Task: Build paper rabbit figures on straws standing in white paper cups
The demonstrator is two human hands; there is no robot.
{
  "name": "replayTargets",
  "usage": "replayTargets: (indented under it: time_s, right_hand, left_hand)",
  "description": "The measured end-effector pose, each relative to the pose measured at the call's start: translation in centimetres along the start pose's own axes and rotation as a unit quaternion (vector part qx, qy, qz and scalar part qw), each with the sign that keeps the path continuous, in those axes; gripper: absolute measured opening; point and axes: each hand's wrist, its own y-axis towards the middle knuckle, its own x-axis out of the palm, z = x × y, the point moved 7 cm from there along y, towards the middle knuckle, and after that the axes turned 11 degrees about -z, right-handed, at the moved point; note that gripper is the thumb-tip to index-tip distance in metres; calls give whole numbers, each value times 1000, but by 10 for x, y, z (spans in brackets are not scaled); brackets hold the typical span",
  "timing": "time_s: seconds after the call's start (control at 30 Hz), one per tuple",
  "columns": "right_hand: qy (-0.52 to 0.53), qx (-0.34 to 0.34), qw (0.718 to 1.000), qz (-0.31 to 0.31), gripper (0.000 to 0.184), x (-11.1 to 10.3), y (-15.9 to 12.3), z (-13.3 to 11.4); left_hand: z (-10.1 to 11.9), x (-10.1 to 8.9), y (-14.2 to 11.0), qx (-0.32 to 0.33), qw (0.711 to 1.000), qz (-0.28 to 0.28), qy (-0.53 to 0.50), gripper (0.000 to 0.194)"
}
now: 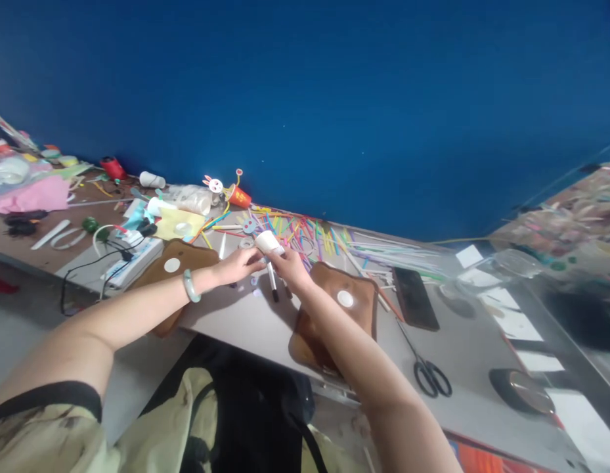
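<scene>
A small white paper cup (268, 241) is tilted between my two hands above the table. My right hand (291, 268) has its fingers closed round the cup's right side. From the other side, my left hand (239, 265), below a pale bangle, has its fingers bent in against the cup's lower edge; the fingertips are partly hidden. Just beneath the hands lies a marker with a black end (272, 282). A blue-grey cutout face (249, 226) is behind the cup, among many coloured sticks (305, 233).
Brown toast-shaped pads (345, 299) lie under both forearms. To the right are a dark phone (415, 297), black-handled scissors (431, 378) and a clear plastic container (516, 266). A power strip (132, 261) with cables and a red decorated cup (239, 197) stand left, before a blue wall (305, 118).
</scene>
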Motion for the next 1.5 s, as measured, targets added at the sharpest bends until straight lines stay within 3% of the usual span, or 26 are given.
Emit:
replayTargets:
  time_s: [0.13,0.27,0.37,0.47,0.5,0.63,0.83,0.97,1.1,1.33,1.5]
  right_hand:
    - [58,-3,998,-2,42,4,-11,-1]
    - [96,-29,995,9,42,-4,-22,-25]
    - [130,-48,986,92,42,-32,-30,-43]
    - [142,-39,976,158,45,-54,-41,-46]
    - [143,-35,973,176,46,-57,-46,-43]
    - [127,3,968,218,44,-43,-71,-20]
    - [58,8,973,225,43,-14,-96,4]
    - [43,-11,972,232,44,-13,-99,7]
    - [46,-17,973,225,43,-16,-98,8]
    - [57,-15,975,213,36,-14,-101,17]
    - [42,-7,983,178,31,-11,-95,13]
  left_hand:
    - [5,16,-3,-32,982,-52,-181,57]
    - [6,10,-34,-50,960,-89,-262,53]
    - [-7,-3,-52,-60,974,-114,-184,41]
    - [-20,-25,-45,-44,996,-73,29,21]
    - [-23,-29,-38,-39,990,-64,122,15]
    - [-35,-33,-7,-30,977,-70,200,10]
    - [-49,-37,4,-18,965,-74,252,24]
    - [-53,-41,-6,-21,963,-56,264,34]
    - [-43,-37,-15,10,963,-39,266,39]
    - [-26,9,-3,80,953,-166,242,25]
    - [-30,16,19,68,943,-221,240,23]
